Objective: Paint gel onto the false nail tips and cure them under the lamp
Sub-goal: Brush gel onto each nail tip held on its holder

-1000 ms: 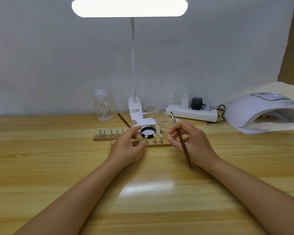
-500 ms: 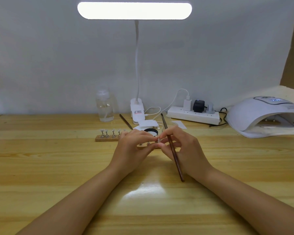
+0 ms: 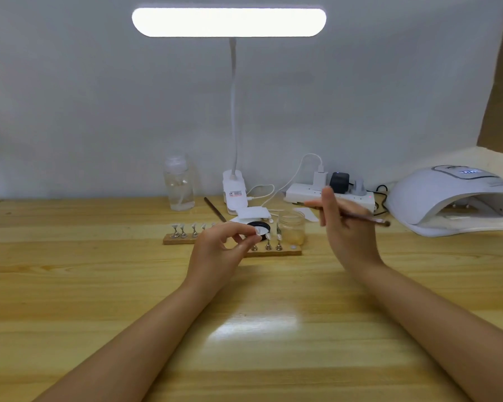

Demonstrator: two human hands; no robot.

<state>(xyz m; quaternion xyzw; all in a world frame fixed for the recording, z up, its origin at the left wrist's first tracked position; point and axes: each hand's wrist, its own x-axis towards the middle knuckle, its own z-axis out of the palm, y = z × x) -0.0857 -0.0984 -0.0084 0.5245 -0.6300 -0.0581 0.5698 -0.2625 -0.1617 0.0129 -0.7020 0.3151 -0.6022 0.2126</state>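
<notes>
Two wooden strips hold false nail tips on metal stands: the left strip [image 3: 178, 238] and the right strip [image 3: 276, 252]. My left hand [image 3: 219, 250] is raised just in front of them and pinches one nail tip [image 3: 257, 233] between thumb and forefinger. My right hand [image 3: 347, 232] is lifted to the right and holds a brown brush [image 3: 366, 218] that points right, blurred by motion. A black gel pot [image 3: 260, 229] with its white lid sits behind the strips. The white curing lamp [image 3: 453, 201] stands at the far right, its opening facing me.
A small glass jar [image 3: 292, 231] stands beside the right strip. At the back are a clear bottle [image 3: 180, 184], a desk lamp base [image 3: 234, 192], a second brush [image 3: 214, 209] and a power strip [image 3: 330, 195] with plugs and cables. The wooden table [image 3: 99, 285] reaches toward me.
My hands have parted. The right hand swung up and to the right, turning the brush to point right. The left hand lifted with a nail tip pinched in its fingers.
</notes>
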